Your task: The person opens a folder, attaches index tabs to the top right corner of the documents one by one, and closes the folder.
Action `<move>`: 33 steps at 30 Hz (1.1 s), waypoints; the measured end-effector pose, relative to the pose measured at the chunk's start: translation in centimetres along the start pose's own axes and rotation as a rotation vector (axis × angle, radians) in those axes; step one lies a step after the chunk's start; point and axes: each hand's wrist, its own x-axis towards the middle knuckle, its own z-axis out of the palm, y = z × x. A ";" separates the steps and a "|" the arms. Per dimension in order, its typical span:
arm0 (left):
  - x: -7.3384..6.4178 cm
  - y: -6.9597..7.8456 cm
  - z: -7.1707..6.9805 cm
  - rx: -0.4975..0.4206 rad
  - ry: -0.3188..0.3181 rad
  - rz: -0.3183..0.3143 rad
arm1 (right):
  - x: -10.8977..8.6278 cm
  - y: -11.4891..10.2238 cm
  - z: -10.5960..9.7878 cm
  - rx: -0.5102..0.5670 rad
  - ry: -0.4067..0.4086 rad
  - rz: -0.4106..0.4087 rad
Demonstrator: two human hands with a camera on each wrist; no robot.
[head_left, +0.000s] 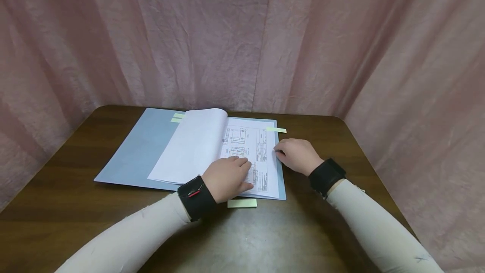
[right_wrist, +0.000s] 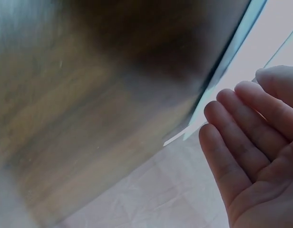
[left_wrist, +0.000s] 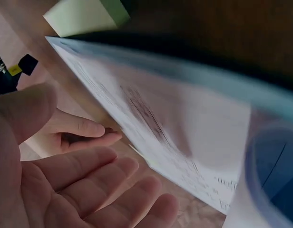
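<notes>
A blue folder (head_left: 130, 151) lies spread on the table, holding a stack of white sheets. One turned sheet (head_left: 193, 146) curls over to the left. On the right, a page with technical drawings (head_left: 239, 136) faces up. My left hand (head_left: 227, 178) is over the lower part of that page, fingers extended; the left wrist view shows its palm (left_wrist: 84, 194). At the page's right edge is my right hand (head_left: 299, 155), thumb and fingertips close together there. Its fingers look loosely bent in the right wrist view, with nothing visible in the palm (right_wrist: 270, 194).
A pale green sticky-note pad (head_left: 242, 203) lies just below the folder's near edge. One sticky tab (head_left: 276, 129) juts from the page's upper right, and two more tabs (head_left: 177, 118) are on the folder's left half. A pink curtain (head_left: 227, 41) hangs behind the brown table (head_left: 310, 231).
</notes>
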 end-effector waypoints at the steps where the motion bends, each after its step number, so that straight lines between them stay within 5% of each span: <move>1: -0.3 0.1 0.0 -0.007 0.006 0.011 | -0.2 -0.2 0.0 0.001 -0.002 0.003; 19: -2.0 -0.4 1.3 -0.151 -0.001 -0.018 | -6.2 -3.8 -1.1 0.010 0.054 -0.085; 33: -2.0 -0.3 1.9 -0.122 0.035 0.000 | -7.0 -4.9 -0.7 -0.013 0.012 -0.083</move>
